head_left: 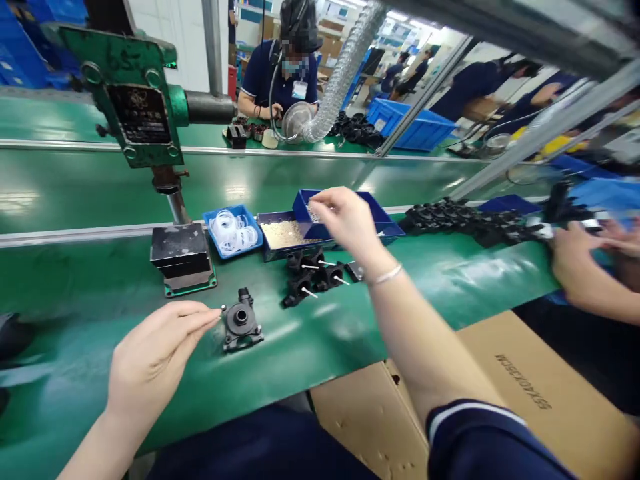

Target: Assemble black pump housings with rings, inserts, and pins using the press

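Note:
A black plastic housing (241, 319) with a round centre opening lies on the green bench. At its left corner, my left hand (155, 350) pinches a small pale piece between thumb and fingertips. My right hand (345, 217) reaches over a dark blue bin (373, 208), its fingertips pinched at the small metallic parts inside; whatever is between them is too small to make out. Several black parts with white pins (327, 275) lie below the bins. A blue tray (234, 230) of clear rings and a bin of small beige pieces (283, 235) stand left of my right hand.
A green press (137, 100) stands over a black block (183, 253) at the left. Black parts (450, 219) are heaped at the right, near another person's hands. A person sits across the bench. Cardboard boxes (545, 373) stand below the front edge.

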Demonstrator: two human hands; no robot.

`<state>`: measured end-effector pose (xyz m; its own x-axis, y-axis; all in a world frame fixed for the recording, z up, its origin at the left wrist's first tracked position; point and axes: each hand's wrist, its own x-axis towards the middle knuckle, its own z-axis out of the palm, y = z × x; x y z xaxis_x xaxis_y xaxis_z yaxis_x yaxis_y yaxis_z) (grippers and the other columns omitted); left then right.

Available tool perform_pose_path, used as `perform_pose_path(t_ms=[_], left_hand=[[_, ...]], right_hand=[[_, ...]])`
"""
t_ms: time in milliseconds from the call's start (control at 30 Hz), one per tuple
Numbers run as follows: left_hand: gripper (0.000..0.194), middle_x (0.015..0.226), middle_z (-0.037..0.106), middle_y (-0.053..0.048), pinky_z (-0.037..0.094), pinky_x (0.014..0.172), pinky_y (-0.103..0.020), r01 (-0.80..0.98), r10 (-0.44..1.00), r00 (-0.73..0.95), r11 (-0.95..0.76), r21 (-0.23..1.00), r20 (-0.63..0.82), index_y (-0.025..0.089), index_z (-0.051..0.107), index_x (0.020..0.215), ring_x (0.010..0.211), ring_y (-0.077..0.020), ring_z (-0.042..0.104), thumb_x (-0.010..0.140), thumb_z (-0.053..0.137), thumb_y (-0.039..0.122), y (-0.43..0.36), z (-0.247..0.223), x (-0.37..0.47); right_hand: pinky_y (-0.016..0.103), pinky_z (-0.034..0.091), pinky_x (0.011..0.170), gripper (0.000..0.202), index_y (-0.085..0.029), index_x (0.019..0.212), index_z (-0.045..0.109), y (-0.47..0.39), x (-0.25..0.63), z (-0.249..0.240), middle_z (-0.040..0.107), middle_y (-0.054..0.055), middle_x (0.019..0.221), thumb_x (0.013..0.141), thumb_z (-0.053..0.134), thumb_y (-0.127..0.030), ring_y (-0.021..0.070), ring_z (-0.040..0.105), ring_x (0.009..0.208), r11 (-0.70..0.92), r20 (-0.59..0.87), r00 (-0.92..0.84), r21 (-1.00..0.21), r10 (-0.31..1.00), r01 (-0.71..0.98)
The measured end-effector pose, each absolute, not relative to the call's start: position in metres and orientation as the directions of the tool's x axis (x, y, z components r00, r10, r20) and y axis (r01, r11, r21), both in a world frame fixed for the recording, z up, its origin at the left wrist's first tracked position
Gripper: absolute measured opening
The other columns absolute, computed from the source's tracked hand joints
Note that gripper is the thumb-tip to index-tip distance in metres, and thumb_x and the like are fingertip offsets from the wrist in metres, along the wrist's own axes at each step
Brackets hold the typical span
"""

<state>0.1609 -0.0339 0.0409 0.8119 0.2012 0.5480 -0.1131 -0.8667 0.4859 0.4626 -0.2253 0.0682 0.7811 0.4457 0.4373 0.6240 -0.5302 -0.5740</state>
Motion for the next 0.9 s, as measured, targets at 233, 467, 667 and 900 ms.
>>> perform_pose_path(t_ms=[233,467,667,900], left_hand=[[0.008,0.088,0.076,0.003,0.053,0.072,-0.024,-0.082,0.157,0.895,-0.862,0.499,0.418,0.021,0.068,0.099,0.079,-0.0125,0.071,0.095,0.063,0.025,-0.048,0.024,0.158],[0.009,0.092,0.076,0.000,0.050,0.077,-0.028,-0.128,0.056,0.891,-0.921,0.369,0.450,0.017,0.066,0.102,0.083,-0.0149,0.071,0.097,0.058,0.018,-0.054,0.016,0.160],[0.016,0.099,0.075,-0.004,0.048,0.081,-0.031,-0.218,-0.086,0.890,-0.943,0.252,0.448,0.015,0.064,0.108,0.088,-0.0171,0.069,0.098,0.052,0.011,-0.053,0.012,0.157],[0.027,0.116,0.069,-0.012,0.047,0.088,-0.037,-0.148,0.003,0.869,-0.952,0.267,0.494,0.018,0.064,0.117,0.105,-0.0242,0.064,0.092,0.067,0.026,-0.064,0.019,0.165]], right_hand=[[0.030,0.048,0.067,0.016,-0.009,0.077,0.079,-0.233,0.590,0.041,0.072,0.010,0.067,0.076,0.078,-0.025,0.0233,0.067,0.069,-0.880,-0.145,0.868,-0.085,0.474,0.467],[0.026,0.045,0.061,0.018,-0.012,0.077,0.080,-0.240,0.602,0.028,0.073,0.008,0.065,0.077,0.076,-0.029,0.0180,0.064,0.064,-0.870,-0.131,0.860,-0.061,0.493,0.489],[0.031,0.049,0.064,0.013,-0.012,0.068,0.073,-0.240,0.592,0.036,0.069,0.009,0.061,0.079,0.074,-0.019,0.0202,0.064,0.060,-0.830,0.174,0.886,-0.311,0.429,0.463],[0.028,0.057,0.065,0.017,-0.016,0.083,0.069,-0.231,0.478,0.064,0.073,0.005,0.074,0.089,0.069,-0.032,0.0165,0.070,0.064,-0.276,0.378,0.780,-0.785,0.498,0.555]])
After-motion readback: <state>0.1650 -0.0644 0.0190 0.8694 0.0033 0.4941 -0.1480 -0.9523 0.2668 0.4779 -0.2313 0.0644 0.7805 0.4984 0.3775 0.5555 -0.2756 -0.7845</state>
